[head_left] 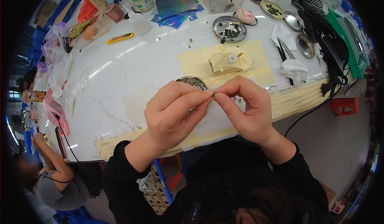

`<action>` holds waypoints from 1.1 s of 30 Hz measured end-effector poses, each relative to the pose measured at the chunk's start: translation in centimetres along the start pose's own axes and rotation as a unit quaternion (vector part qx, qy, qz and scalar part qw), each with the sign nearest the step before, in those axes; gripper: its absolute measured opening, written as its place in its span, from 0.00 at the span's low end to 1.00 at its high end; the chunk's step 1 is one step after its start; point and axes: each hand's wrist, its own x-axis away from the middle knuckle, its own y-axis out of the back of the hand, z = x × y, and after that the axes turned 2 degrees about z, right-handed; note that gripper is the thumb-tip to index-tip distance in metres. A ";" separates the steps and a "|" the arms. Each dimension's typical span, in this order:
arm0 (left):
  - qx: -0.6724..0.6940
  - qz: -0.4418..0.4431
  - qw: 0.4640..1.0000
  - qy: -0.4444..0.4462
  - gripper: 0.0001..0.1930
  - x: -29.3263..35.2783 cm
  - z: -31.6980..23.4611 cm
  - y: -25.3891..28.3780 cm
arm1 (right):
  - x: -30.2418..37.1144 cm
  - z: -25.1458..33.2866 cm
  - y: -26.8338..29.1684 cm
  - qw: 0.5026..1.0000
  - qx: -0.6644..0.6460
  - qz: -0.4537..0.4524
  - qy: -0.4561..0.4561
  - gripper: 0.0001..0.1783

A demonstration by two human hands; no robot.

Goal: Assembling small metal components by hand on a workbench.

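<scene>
Over the near part of the white table, my left hand (170,112) and my right hand (250,110) meet at the fingertips. Thumb and forefinger of each are pinched on a tiny brownish-gold piece (213,96), too small to name and mostly covered by the fingers. Just behind my left fingers sits a round dish (204,82) of small grey-brown bits, partly hidden by that hand. Farther back, a block wrapped in cream tape (222,66) carries a small white round item (233,58) with a brown stick. It rests on a cream-taped patch (262,58).
A metal dish (216,32) with dark green pieces stands at the back, near a pink oval item (245,16). Tweezers (286,50), white tissue (295,70) and round lids (305,46) lie right. Left are a yellow cutter (120,38), a squeeze bottle (139,24) and another person (60,184).
</scene>
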 end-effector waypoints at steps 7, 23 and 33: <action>0.222 0.023 0.971 0.089 0.10 0.1 0.8 0.1 | -0.2 -0.2 0.5 0.923 -0.345 0.067 -0.156 0.08; 0.102 0.018 0.994 0.046 0.11 -0.1 0.3 0.1 | -0.1 0.0 -0.1 0.965 -0.240 0.013 -0.109 0.06; 0.133 0.017 0.987 0.085 0.11 0.0 0.3 -0.1 | 0.2 -0.1 -0.5 0.979 -0.192 -0.013 -0.072 0.06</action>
